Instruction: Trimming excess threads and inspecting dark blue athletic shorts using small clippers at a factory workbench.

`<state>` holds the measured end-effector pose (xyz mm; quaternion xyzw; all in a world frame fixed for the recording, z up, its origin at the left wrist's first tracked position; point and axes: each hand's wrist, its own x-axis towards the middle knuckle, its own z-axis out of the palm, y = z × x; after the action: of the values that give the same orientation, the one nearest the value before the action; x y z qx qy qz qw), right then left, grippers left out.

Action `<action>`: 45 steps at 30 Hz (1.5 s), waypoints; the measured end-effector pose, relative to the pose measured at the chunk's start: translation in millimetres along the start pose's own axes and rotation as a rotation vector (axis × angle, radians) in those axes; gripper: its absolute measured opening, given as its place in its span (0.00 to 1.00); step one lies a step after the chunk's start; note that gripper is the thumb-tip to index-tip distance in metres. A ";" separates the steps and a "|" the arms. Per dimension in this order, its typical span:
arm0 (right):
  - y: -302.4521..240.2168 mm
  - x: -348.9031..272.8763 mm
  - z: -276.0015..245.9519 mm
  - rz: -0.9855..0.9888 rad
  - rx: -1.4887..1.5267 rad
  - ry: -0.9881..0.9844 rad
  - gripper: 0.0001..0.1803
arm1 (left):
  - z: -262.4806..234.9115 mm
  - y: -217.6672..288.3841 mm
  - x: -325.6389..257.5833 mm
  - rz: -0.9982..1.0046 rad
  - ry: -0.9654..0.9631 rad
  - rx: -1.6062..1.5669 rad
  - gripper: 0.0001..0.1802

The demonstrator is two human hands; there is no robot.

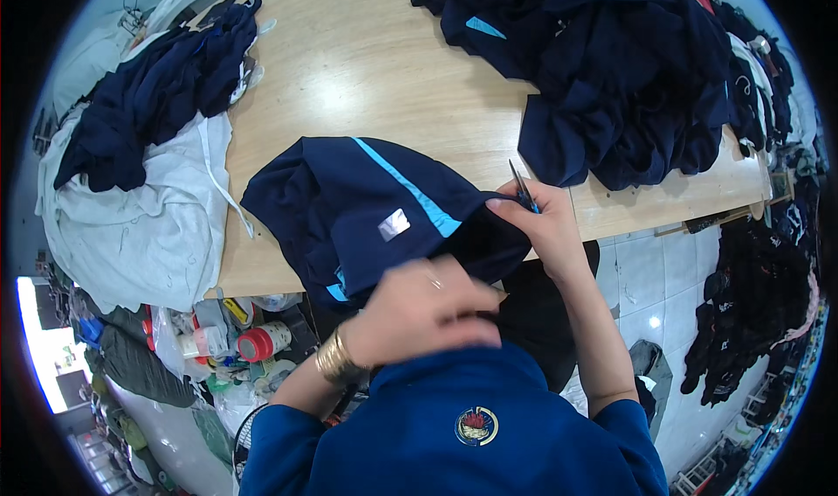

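Note:
A navy garment [305,190] with a light blue stripe lies bunched at the table's near edge, part of it hanging over. On it is a small white label [394,224]. My right hand [550,225] is closed around small scissors [524,195] with dark blades pointing up and away and a blue part near the fingers. Its thumb also presses the garment's right edge. My left hand [423,308] is in front of the garment's near edge, close to my body. Motion smears its fingers, so whether they hold anything does not show.
A large navy garment pile [620,77] covers the table's [349,68] far right. More navy clothing [166,86] lies over white cloth [131,225] at the left. Below the left edge, a red-lidded container [262,342] sits among bags. Dark clothes [751,304] hang at right.

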<state>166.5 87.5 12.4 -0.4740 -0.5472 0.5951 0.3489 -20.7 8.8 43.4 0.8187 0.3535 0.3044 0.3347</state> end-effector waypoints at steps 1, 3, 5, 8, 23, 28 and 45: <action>-1.1 -0.6 -0.9 0.007 -0.011 -0.009 0.08 | -5.7 -4.7 4.9 -0.073 0.234 0.114 0.20; -7.3 -2.2 1.3 0.014 -0.022 -0.016 0.08 | -9.9 -16.9 14.5 -0.150 0.452 0.270 0.25; -21.8 -4.8 8.1 -0.005 0.020 -0.070 0.06 | -4.1 -40.5 13.7 -0.133 0.364 0.225 0.21; -33.0 -1.9 -2.2 0.017 -0.021 -0.114 0.07 | -17.3 -49.5 7.0 -0.576 0.161 -0.492 0.10; -16.3 -19.4 22.9 -0.484 -0.341 0.177 0.11 | -7.9 -49.0 -1.2 -0.681 0.397 -0.868 0.15; -5.9 -17.8 32.7 -0.495 -0.328 0.218 0.09 | -10.2 -37.8 7.4 -0.643 0.289 -0.878 0.14; -25.4 -11.0 24.0 -0.602 -0.457 0.084 0.06 | -19.2 -38.8 15.1 -0.342 0.286 -0.566 0.08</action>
<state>144.5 73.5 38.3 -0.3817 -0.7657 0.3085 0.4157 -40.9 47.4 29.0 0.5719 0.4304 0.4412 0.5413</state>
